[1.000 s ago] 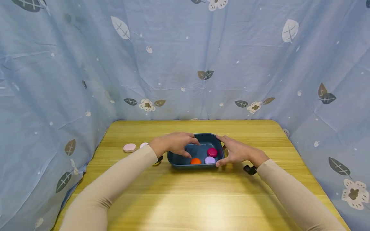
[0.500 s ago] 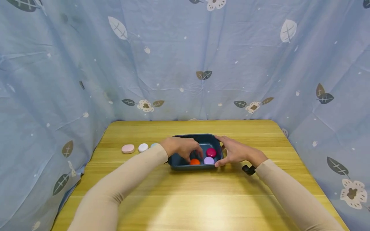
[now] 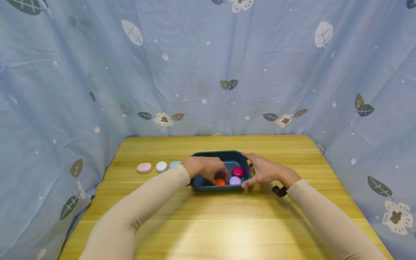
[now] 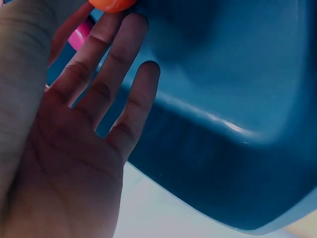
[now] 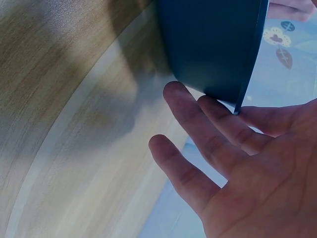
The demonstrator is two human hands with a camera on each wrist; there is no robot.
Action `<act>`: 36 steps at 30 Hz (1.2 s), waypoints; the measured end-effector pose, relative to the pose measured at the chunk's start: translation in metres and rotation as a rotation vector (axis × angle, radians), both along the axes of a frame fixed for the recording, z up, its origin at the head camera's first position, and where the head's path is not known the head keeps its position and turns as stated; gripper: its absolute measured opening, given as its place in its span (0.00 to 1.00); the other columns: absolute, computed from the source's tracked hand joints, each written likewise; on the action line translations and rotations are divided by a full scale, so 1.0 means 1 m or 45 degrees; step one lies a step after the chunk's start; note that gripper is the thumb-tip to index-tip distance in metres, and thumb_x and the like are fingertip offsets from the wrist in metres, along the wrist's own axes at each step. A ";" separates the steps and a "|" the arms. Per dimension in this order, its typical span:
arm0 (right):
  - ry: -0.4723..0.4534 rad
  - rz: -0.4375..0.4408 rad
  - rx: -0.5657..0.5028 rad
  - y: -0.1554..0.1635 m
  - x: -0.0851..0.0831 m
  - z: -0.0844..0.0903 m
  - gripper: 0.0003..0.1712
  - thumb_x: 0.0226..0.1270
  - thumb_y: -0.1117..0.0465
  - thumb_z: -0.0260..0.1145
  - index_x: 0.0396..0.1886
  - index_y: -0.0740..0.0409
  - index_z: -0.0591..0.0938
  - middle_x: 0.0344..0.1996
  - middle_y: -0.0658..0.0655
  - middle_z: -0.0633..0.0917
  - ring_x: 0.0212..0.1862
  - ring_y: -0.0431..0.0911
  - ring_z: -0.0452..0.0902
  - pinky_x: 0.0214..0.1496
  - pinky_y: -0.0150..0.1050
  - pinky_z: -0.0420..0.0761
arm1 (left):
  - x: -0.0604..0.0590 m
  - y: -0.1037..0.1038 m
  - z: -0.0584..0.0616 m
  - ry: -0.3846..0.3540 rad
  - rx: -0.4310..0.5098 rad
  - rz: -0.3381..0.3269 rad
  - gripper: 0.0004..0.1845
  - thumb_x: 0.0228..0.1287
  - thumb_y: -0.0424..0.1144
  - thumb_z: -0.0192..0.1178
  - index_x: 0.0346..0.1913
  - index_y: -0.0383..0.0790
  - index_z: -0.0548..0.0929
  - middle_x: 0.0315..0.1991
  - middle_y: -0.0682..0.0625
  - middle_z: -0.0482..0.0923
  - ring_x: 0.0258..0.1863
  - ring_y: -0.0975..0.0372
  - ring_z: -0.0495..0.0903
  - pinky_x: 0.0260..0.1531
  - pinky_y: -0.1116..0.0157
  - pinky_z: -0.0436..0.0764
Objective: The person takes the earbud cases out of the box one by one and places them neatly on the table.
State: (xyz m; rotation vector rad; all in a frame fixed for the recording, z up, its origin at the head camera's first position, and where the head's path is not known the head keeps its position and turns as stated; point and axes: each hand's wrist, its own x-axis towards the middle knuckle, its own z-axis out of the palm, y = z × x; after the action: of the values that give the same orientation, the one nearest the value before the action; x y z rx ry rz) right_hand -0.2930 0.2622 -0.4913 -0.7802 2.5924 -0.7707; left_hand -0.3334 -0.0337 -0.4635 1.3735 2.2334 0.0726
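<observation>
A dark blue tray (image 3: 227,156) stands mid-table and holds an orange disc (image 3: 220,182), a magenta disc (image 3: 237,171) and a lilac disc (image 3: 235,180). My left hand (image 3: 212,172) reaches down into the tray. In the left wrist view its fingers (image 4: 114,64) and thumb meet at the orange disc (image 4: 111,4), pinching it, with the magenta disc (image 4: 81,34) just behind. My right hand (image 3: 256,171) rests against the tray's right end. Its straight fingers (image 5: 198,114) lie along the tray wall (image 5: 213,44).
A pink disc (image 3: 144,167), a white disc (image 3: 161,166) and a light blue disc (image 3: 175,164) lie in a row on the wooden table (image 3: 227,224) left of the tray. Blue leaf-print cloth (image 3: 208,72) closes in the back and both sides.
My left hand moved from the tray's left rim down to the orange disc, uncovering the light blue disc. Over the last half second it hardly moved. The right hand stayed put.
</observation>
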 end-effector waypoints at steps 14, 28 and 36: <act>-0.004 -0.007 -0.023 -0.001 0.002 0.000 0.82 0.61 0.32 0.91 0.97 0.65 0.53 0.83 0.69 0.74 0.68 0.57 0.89 0.77 0.60 0.88 | 0.012 -0.024 0.004 0.277 0.091 0.138 0.22 0.75 0.52 0.81 0.66 0.53 0.90 0.58 0.52 0.89 0.56 0.60 0.87 0.64 0.59 0.89; 0.030 -0.001 0.004 -0.002 0.003 0.001 0.82 0.61 0.31 0.90 0.97 0.64 0.53 0.84 0.70 0.73 0.68 0.56 0.89 0.78 0.61 0.87 | 0.037 -0.067 0.005 0.559 0.432 0.460 0.23 0.73 0.58 0.78 0.61 0.50 0.89 0.52 0.52 0.87 0.42 0.62 0.86 0.47 0.61 0.88; 0.035 0.017 -0.017 -0.001 0.003 -0.002 0.82 0.62 0.32 0.90 0.97 0.65 0.52 0.84 0.71 0.73 0.66 0.55 0.89 0.77 0.62 0.87 | 0.052 -0.100 0.003 0.630 0.484 0.619 0.25 0.73 0.59 0.78 0.63 0.49 0.89 0.51 0.54 0.87 0.41 0.63 0.85 0.45 0.62 0.87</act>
State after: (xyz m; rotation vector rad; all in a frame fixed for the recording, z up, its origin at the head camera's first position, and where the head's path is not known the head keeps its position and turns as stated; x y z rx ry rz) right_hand -0.2897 0.2609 -0.4928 -0.8161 2.6060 -0.7793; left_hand -0.2814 -0.1335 -0.4608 1.0669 3.0623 0.3785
